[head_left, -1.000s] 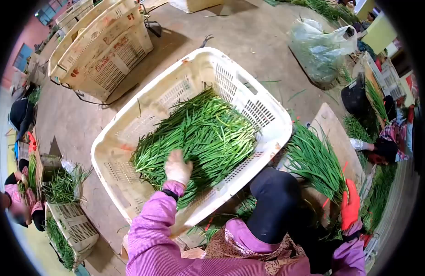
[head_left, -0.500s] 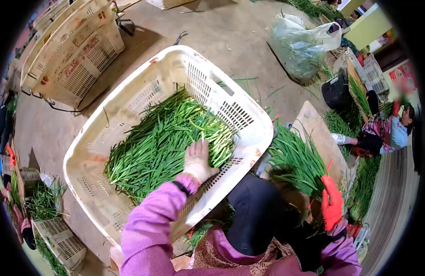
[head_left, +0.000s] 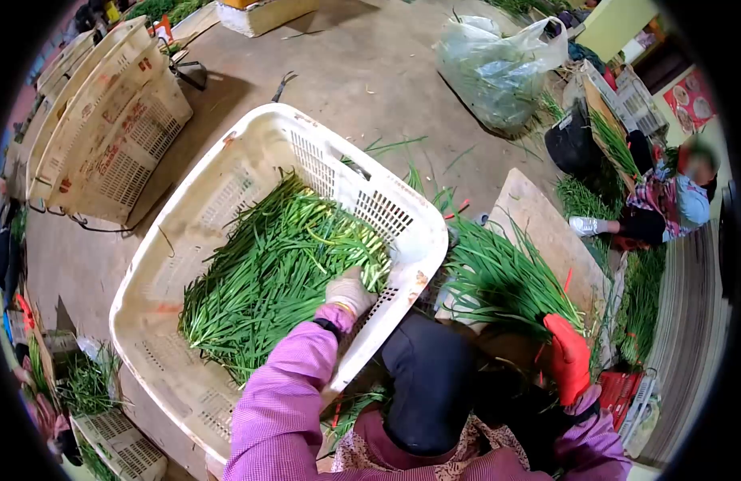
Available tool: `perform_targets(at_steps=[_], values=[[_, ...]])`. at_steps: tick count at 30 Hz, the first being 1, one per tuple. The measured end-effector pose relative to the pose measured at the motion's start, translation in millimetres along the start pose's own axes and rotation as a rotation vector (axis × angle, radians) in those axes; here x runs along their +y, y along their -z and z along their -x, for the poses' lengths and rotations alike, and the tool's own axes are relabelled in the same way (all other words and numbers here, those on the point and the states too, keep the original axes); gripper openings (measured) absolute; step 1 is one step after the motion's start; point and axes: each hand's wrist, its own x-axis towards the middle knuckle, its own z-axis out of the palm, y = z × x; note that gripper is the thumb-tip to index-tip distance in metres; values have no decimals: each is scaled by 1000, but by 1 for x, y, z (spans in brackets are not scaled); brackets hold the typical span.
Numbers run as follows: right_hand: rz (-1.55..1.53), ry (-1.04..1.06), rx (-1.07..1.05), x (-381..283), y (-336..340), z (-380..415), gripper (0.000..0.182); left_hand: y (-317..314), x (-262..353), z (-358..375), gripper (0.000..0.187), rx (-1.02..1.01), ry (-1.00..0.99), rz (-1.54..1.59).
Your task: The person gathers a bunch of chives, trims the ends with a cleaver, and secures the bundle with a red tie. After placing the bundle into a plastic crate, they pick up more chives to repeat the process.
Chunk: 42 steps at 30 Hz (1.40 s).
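Observation:
A large white plastic basket (head_left: 218, 148) stands tilted before me, with a heap of green garlic chives (head_left: 266, 264) in it. My left hand (head_left: 350, 290), in a pale glove, is at the stem ends by the near wall. Its fingers are curled down, and what they grip is hidden. To the right, a separate bunch of garlic chives (head_left: 507, 276) lies with its leaves towards the basket. My right hand (head_left: 567, 359), in a red glove, is closed at the stem end of that bunch, beside a red tie (head_left: 568, 280).
A board (head_left: 539, 216) lies under the right bunch. Stacked crates (head_left: 114, 152) stand at left, and a clear bag of greens (head_left: 499, 76) sits at back right. A person (head_left: 667, 196) sits far right near a black tub (head_left: 575, 140). Another crate (head_left: 122, 441) is at lower left.
My left hand has shifted from lying flat over the stems to curled fingers beside them. My right hand has moved slightly lower at the bunch's stem end. The view has shifted slightly.

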Motion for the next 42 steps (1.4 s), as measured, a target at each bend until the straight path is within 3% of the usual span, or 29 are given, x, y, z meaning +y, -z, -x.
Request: perform_targets(at_steps=[1,2,4,5,9,11,12,14,16,17,20,22,25,26,28,30,33,34,37,39,40,42], values=[[-35,-16,-9,3,-1,3,41,-3,-9,-6,82,-77,36,89],[-70,-31,-18,6,0,4,43,-45,-47,-47,82,-166,-81,315],[-76,-53,-25,7,0,4,44,-14,-35,-34,74,-371,-40,360],[-82,-72,-35,6,0,3,46,-8,-33,-32,66,-399,-6,432],[-117,-65,-18,8,-4,9,48,2,-27,-22,63,-392,-84,555],[-275,-271,-84,16,-10,19,50,12,-22,-15,61,-469,-83,496],[-277,-273,-85,17,-11,20,50,14,-26,-15,60,-551,-89,506],[-208,-184,-96,12,-7,17,50,7,-47,-16,48,-610,-240,703],[-266,-239,-116,11,-2,15,50,21,-57,10,48,-603,-210,958],[-323,-288,-139,10,-1,17,50,40,-52,32,50,-490,-169,1024],[-356,-369,-119,21,-6,26,49,70,-69,66,42,-346,248,1418],[-246,-253,-64,26,-6,23,46,85,-81,83,39,-126,229,1563],[169,-93,55,26,7,9,43,90,-122,82,49,59,118,1745],[157,-83,59,27,12,7,43,96,-135,78,58,56,-79,1749],[360,-214,73,36,19,7,48,120,-145,94,67,94,-266,1721],[335,-195,35,61,25,12,50,150,-145,120,69,138,-388,1746],[247,-153,190,45,42,-5,42,182,-170,145,63,485,-452,1766],[233,-142,207,31,46,-13,42,196,-163,158,63,511,-552,1792],[-434,-323,182,-35,62,-34,38,234,-153,191,61,648,-694,1772],[-975,-286,-75,-60,59,-47,37,257,-148,200,56,712,-798,1751],[-1071,-148,-186,-89,56,-52,39,269,-145,199,55,722,-849,1755],[-1598,-234,-601,-160,77,-53,42,289,-98,216,49,750,-995,1763]])
